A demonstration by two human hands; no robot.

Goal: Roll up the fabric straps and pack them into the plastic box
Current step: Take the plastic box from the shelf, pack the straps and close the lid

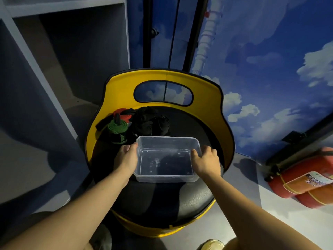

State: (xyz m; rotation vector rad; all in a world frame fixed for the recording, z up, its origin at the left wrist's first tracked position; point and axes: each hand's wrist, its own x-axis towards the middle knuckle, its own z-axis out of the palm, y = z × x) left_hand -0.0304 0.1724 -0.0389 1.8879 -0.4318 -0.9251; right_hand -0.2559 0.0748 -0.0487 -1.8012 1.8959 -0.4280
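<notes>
Both bare forearms reach in; left hand and right hand each grip empty clear plastic box on black seat. Likely positioning box; next, roll green strap.

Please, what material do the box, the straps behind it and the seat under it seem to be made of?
The box looks like thin clear plastic: the dark seat shows through its glossy walls. The straps seem woven fabric, matt, in green, red and black; they lie in soft folds and coils. The seat appears padded black leather or vinyl, with a fine grain and faint sheen. Which of the two, I cannot tell.
</notes>
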